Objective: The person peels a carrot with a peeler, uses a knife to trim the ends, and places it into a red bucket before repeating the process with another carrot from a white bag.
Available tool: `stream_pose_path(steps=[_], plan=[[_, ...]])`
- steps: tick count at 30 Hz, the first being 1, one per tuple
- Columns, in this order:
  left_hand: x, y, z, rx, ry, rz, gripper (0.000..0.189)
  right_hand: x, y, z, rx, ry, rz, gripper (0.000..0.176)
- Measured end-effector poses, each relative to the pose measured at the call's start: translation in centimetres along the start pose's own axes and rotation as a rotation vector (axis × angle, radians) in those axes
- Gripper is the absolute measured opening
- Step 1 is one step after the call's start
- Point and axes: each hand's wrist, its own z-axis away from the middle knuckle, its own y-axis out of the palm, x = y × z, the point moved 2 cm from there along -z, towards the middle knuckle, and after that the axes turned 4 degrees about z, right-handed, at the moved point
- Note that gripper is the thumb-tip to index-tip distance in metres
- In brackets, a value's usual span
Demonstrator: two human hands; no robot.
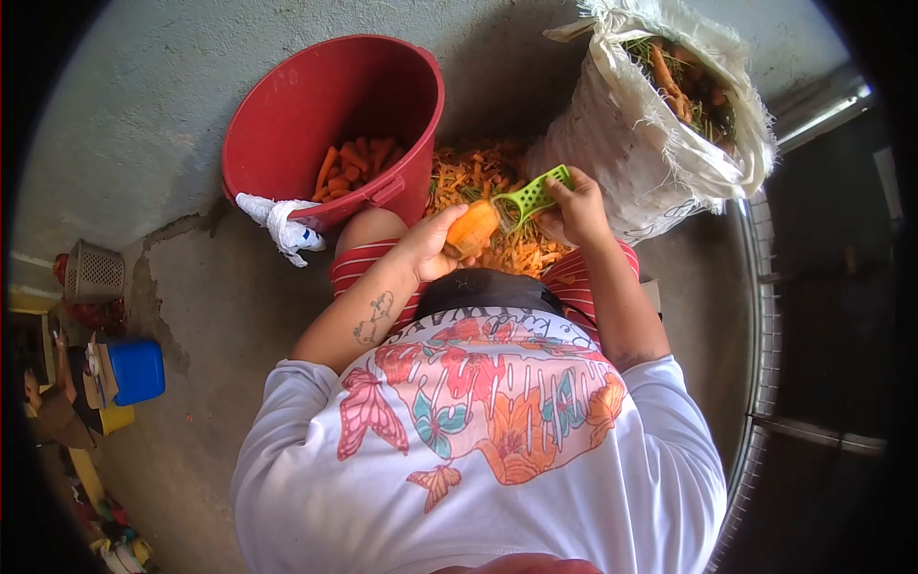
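The fingers (448,222) of the left hand (430,247) are curled round the near end of a carrot (471,230), gripping it firmly. The bare orange stub sticks out past the thumb. The right hand (576,209) has its fingers (562,187) closed on the handle of a green peeler (532,197), whose slotted head touches the carrot's far end.

The carrot's long axis runs from the left palm up and to the right, straight toward the peeler. The peeler's handle carries the same line on into the right hand, so the two hands face each other along one slant. The left hand is the nearer to the body and the right hand sits a little farther out. Both are held above the lap, between knees in red striped shorts (368,263).

Just below the hands lies a dark rounded thing (488,292); what it is cannot be told. Beyond the hands, a heap of orange peelings (478,172) covers the concrete floor (191,287) between two containers. To the left stands a red bucket (287,115), with cleaned carrots (352,165) in its bottom and a white rag (283,226) hanging at its near rim. To the right stands a white woven sack (612,143), open at the top, with rough carrots (674,81) showing. Well apart, at the floor's left edge, are a grey basket (94,273) and a blue tub (139,370).
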Motion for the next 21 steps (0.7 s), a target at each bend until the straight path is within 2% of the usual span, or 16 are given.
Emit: stream_pose_path(steps=[2,3,5,9,11,12,15,16,17,19,21], plan=[[-0.5,-1.1,-0.6,0.073,-0.002,0.015,0.041,-0.4,-1.1,-1.2,-0.244,-0.102,0.262,0.015],[-1.0,-1.2,-0.6,0.112,0.000,0.019,0.040,-0.4,-1.7,-1.2,-0.268,-0.073,0.140,0.014],[-1.5,-1.2,-0.8,0.069,0.011,0.063,0.044,-0.4,-2.3,-1.2,-0.301,-0.014,-0.104,0.013],[-0.7,0.1,-1.4,0.023,0.067,0.212,0.047,0.0,1.9,1.3,0.216,0.140,-0.781,0.016],[-0.1,0.3,-1.4,0.028,0.064,0.234,0.046,0.8,4.4,2.8,0.503,0.290,-0.801,0.018],[0.1,0.4,-1.3,0.044,0.042,0.229,0.045,0.2,5.1,2.6,0.492,0.295,-0.771,0.015],[0.7,-0.6,-1.7,0.061,-0.078,0.244,0.045,-0.1,4.4,-0.3,0.093,0.035,-0.617,0.014],[0.7,-0.7,-1.6,0.078,-0.092,0.256,0.045,0.5,3.8,-0.5,-0.055,0.004,-0.618,0.014],[0.6,-0.7,-1.6,0.097,-0.102,0.265,0.046,0.9,3.3,-0.1,-0.103,0.021,-0.688,0.014],[0.5,-0.6,-1.5,0.116,-0.095,0.279,0.043,1.1,2.8,1.0,-0.077,0.008,-0.579,0.013],[0.5,-0.4,-1.5,0.085,-0.062,0.291,0.041,1.2,3.4,3.0,0.045,-0.123,-0.284,0.012]])
